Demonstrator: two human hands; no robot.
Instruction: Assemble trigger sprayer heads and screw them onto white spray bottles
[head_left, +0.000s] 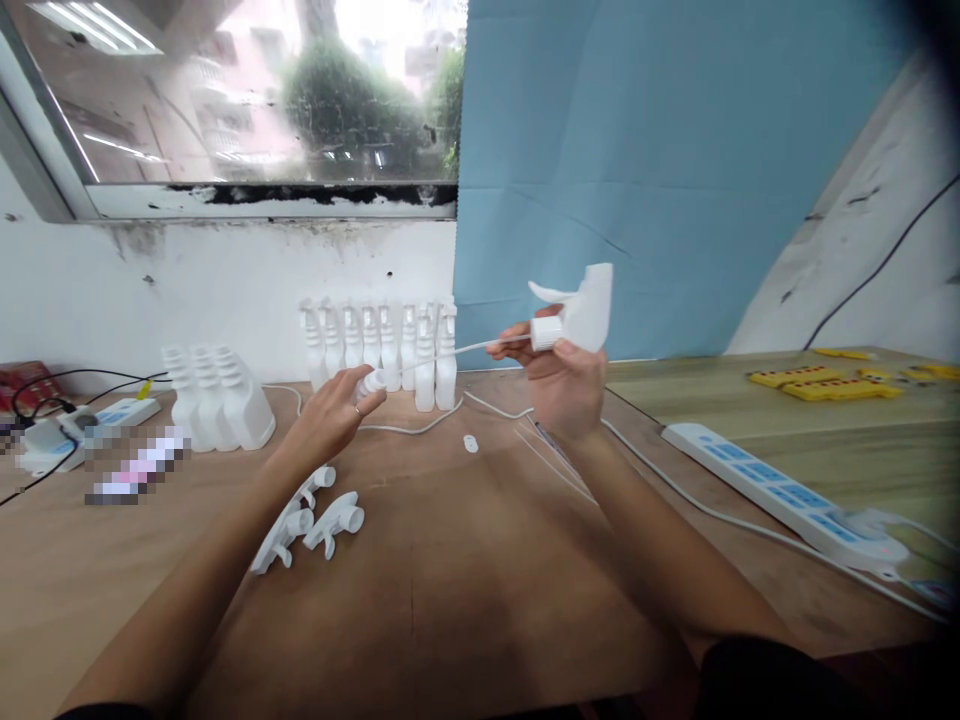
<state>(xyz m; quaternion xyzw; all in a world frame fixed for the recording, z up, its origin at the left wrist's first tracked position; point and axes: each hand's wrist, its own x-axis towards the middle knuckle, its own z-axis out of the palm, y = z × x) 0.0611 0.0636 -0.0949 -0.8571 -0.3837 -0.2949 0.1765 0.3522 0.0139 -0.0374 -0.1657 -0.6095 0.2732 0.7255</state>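
Note:
My right hand is closed around a white trigger sprayer head, lifted above the table with its trigger at the upper left. From its ribbed collar a thin white dip tube runs left and slightly down. Left of it, my left hand grips a white plastic piece between thumb and fingers; most of it is hidden, so its kind is unclear. The tube's far end points toward this hand; whether they touch I cannot tell. Loose sprayer heads lie on the table beside my left forearm.
Several white bottles with sprayer heads stand along the wall. Bottles without heads stand farther left. Power strips lie at right and left, with cables crossing the table. Thin tubes and a small white tag lie centrally.

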